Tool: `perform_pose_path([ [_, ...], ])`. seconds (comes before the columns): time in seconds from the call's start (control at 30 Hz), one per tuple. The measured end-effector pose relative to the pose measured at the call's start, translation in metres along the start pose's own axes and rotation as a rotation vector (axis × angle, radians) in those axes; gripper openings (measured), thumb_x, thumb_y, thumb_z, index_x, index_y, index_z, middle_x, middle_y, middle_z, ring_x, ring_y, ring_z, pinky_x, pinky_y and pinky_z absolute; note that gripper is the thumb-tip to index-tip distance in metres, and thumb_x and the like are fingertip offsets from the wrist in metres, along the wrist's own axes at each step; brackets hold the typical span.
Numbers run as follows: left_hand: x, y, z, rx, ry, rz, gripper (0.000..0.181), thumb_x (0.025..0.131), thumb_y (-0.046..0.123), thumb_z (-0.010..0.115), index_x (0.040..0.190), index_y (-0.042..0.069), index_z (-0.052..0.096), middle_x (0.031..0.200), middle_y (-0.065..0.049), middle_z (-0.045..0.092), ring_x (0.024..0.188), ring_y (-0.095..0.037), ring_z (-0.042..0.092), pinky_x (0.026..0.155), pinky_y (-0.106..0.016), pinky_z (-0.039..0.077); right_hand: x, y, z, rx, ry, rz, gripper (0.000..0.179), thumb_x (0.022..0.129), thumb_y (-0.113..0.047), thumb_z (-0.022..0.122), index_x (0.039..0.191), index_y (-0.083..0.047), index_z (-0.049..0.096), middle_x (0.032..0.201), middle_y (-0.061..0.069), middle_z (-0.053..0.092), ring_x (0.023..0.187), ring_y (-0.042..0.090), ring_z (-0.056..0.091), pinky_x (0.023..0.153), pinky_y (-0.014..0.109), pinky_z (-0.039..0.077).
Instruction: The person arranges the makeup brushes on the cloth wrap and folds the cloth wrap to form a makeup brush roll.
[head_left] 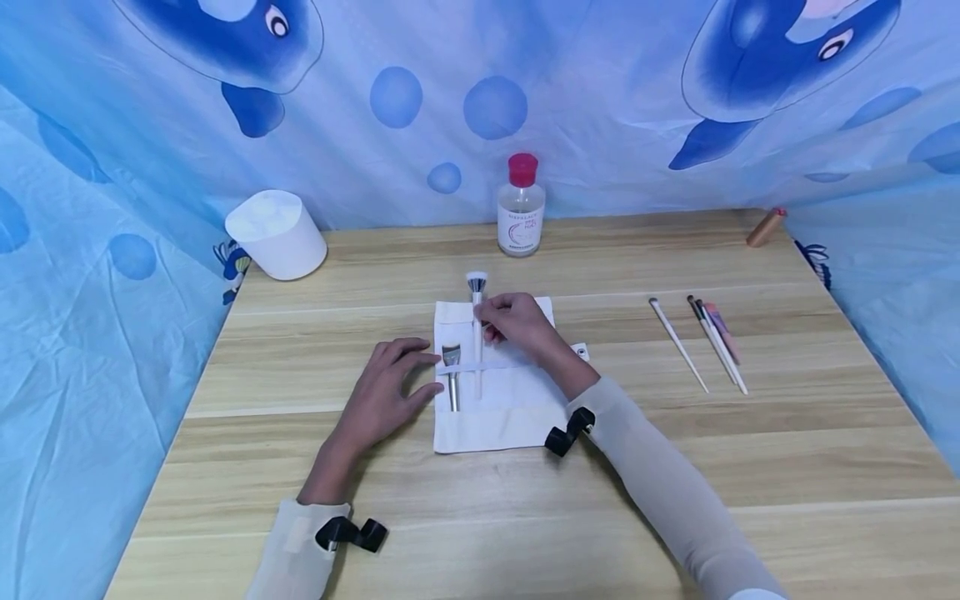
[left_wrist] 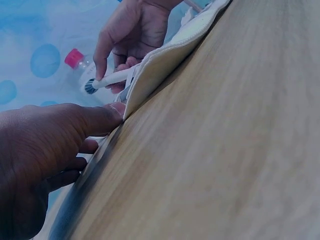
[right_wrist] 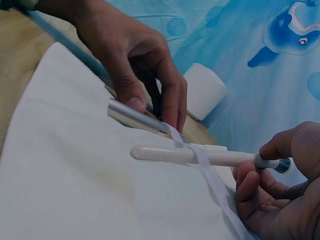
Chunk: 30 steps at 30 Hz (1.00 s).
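Observation:
A white fabric brush roll [head_left: 517, 417] lies unfolded on the table, with a thin elastic strap [right_wrist: 217, 192] across it. My right hand [head_left: 517, 321] pinches a white-handled makeup brush [right_wrist: 225, 157] between thumb and fingers near its bristle end. That brush's handle passes under the strap. To its left, a shorter flat-topped brush with a silver handle [head_left: 453, 387] is tucked under the same strap. My left hand [head_left: 386, 392] is at the roll's left edge, its thumb and forefinger tips touching the border, fingers loosely bent.
Right of the roll lie a slim white brush [head_left: 677, 343] and a small group of brushes [head_left: 720, 346] with a pink item [head_left: 722, 329]. Along the back stand a red-capped bottle [head_left: 521, 218], a white roll [head_left: 281, 235] and a brown tube [head_left: 765, 229]. A blue curtain [head_left: 585, 108] hangs behind.

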<state>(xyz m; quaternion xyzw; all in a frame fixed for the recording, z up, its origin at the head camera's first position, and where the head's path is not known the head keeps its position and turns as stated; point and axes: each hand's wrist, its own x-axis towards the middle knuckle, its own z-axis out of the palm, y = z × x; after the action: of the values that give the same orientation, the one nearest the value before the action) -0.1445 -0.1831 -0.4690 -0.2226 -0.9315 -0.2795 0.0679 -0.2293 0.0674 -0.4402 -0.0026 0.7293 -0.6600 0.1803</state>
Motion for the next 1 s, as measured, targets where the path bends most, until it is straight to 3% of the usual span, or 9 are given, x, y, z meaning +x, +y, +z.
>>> perform_pose_path([
  [0.17, 0.000, 0.000, 0.002, 0.001, -0.011, -0.006, 0.043, 0.089, 0.043, 0.076, 0.124, 0.019, 0.071, 0.142, -0.001, 0.053, 0.125, -0.021, 0.044, 0.103, -0.042, 0.039, 0.004, 0.001, -0.003, 0.103, -0.023, 0.013, 0.031, 0.098, -0.020, 0.066, 0.117, 0.003, 0.062, 0.087, 0.013, 0.066, 0.064, 0.015, 0.060, 0.057, 0.024, 0.051],
  [0.4, 0.000, 0.001, 0.001, 0.005, -0.003, 0.001, 0.043, 0.089, 0.042, 0.077, 0.124, 0.018, 0.071, 0.142, -0.003, 0.053, 0.124, -0.023, 0.045, 0.101, -0.043, 0.040, 0.004, 0.000, -0.003, 0.137, -0.024, -0.010, 0.032, 0.099, -0.019, 0.066, 0.122, 0.000, 0.059, 0.086, 0.015, 0.068, 0.062, 0.016, 0.062, 0.056, 0.025, 0.052],
  [0.8, 0.001, 0.001, -0.001, -0.005, -0.006, -0.006, 0.042, 0.089, 0.042, 0.076, 0.124, 0.020, 0.070, 0.142, -0.001, 0.053, 0.125, -0.021, 0.044, 0.103, -0.042, 0.039, -0.007, 0.004, -0.005, -0.077, -0.098, 0.015, 0.027, 0.097, -0.025, 0.067, 0.109, -0.001, 0.067, 0.076, 0.011, 0.065, 0.060, 0.016, 0.059, 0.054, 0.025, 0.048],
  [1.0, 0.001, 0.000, 0.000, 0.001, -0.003, -0.006, 0.041, 0.089, 0.043, 0.076, 0.124, 0.021, 0.070, 0.142, 0.000, 0.053, 0.125, -0.020, 0.044, 0.103, -0.042, 0.038, -0.008, 0.006, -0.007, -0.105, -0.130, 0.034, 0.026, 0.097, -0.026, 0.067, 0.109, -0.003, 0.068, 0.080, 0.010, 0.065, 0.055, 0.013, 0.055, 0.050, 0.024, 0.044],
])
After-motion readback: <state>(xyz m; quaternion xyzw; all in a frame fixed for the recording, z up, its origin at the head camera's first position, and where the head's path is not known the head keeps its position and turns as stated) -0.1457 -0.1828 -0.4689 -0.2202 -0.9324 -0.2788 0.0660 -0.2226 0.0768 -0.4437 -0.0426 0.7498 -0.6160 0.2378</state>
